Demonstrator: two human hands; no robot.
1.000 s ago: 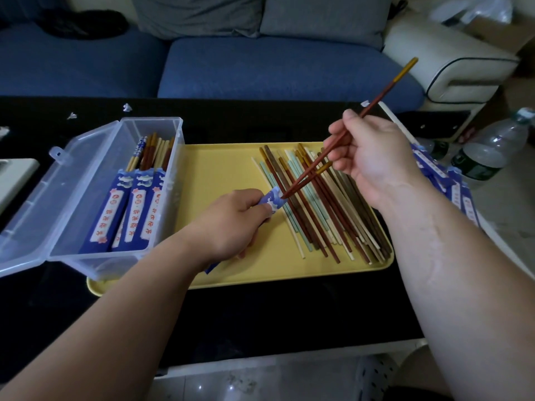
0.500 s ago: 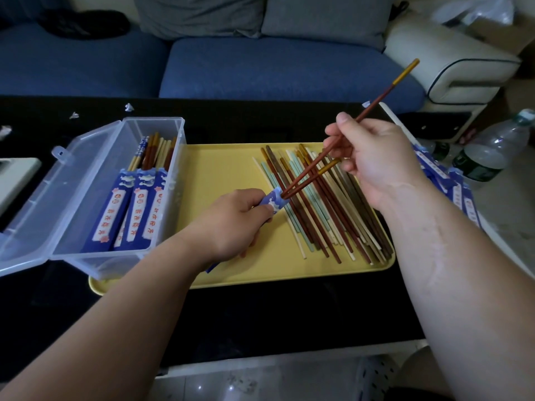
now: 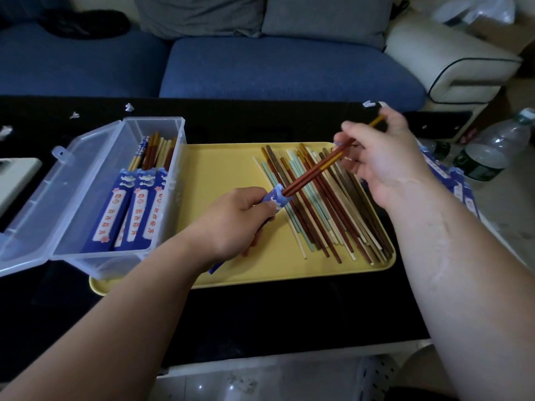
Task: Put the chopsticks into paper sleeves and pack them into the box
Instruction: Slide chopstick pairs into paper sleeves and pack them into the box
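Observation:
My left hand (image 3: 231,224) grips a blue paper sleeve (image 3: 275,199) over the yellow tray (image 3: 225,169). A pair of red-brown chopsticks with yellow tops (image 3: 315,172) sticks partway into the sleeve's mouth. My right hand (image 3: 382,157) pinches their upper ends with its fingers. Several loose chopsticks (image 3: 327,209) in brown, red, cream and pale green lie fanned on the tray's right half. The clear plastic box (image 3: 95,198) stands open at the tray's left end, with three sleeved pairs (image 3: 136,206) lying inside.
More blue sleeves (image 3: 460,186) lie on the table's right edge beside my right forearm. Plastic bottles (image 3: 492,149) stand on the floor at right. A blue sofa (image 3: 260,68) runs behind the black table (image 3: 260,314). Paper scraps (image 3: 128,107) dot the far edge.
The chopstick pair has slid deeper into the sleeve as my right hand pushed it down and left. My left hand has kept hold of the sleeve.

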